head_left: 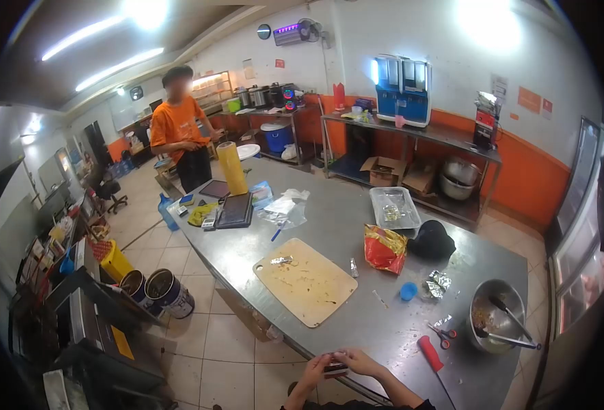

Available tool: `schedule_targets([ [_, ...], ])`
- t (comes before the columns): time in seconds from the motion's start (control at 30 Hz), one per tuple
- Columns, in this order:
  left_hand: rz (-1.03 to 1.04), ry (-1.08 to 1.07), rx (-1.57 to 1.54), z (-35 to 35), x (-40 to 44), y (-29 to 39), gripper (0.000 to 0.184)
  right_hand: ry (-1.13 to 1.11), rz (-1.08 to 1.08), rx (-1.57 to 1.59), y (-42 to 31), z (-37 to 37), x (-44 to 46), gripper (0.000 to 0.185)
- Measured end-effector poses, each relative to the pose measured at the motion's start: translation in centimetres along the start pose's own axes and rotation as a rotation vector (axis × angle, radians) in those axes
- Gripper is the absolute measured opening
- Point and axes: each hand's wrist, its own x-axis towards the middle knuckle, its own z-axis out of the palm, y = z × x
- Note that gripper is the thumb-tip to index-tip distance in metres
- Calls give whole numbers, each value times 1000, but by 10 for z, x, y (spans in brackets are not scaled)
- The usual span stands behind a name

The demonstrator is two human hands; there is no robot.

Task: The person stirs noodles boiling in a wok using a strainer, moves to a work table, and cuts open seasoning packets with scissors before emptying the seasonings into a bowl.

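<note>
At the near edge of the steel table, my left hand and my right hand are closed around a small dark, reddish flat item. Its kind is too small to make out. Ahead of them lies a cream cutting board with brown crumbs and a scrap of foil. Right of my hands are a red-handled knife and scissors. A steel bowl with tongs in it stands further right.
A red and gold bag, a blue cup, crumpled foil, a black cloth-like item and a clear tray sit beyond the board. Across the table stands a person in an orange shirt, near a yellow roll.
</note>
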Motion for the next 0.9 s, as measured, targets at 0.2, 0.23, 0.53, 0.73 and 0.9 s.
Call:
schedule_targets([
  [0.2,-144,-216,354,-11,29,-35,34,205,53,55,1,-12,-31,33],
  [0.23,-155,-198,244,-6,25,-32,32,204,21,-5,2,-11,-32,33],
  [0.53,38,-73,440,5,8,15,30,256,-74,-120,-38,-2,-21,32],
  [0.73,124,-123,486,18,15,4,31,310,-31,-140,-30,-13,-29,29],
  [0.9,119,-199,721,35,15,-12,29,432,-40,-35,-11,-27,-55,24],
])
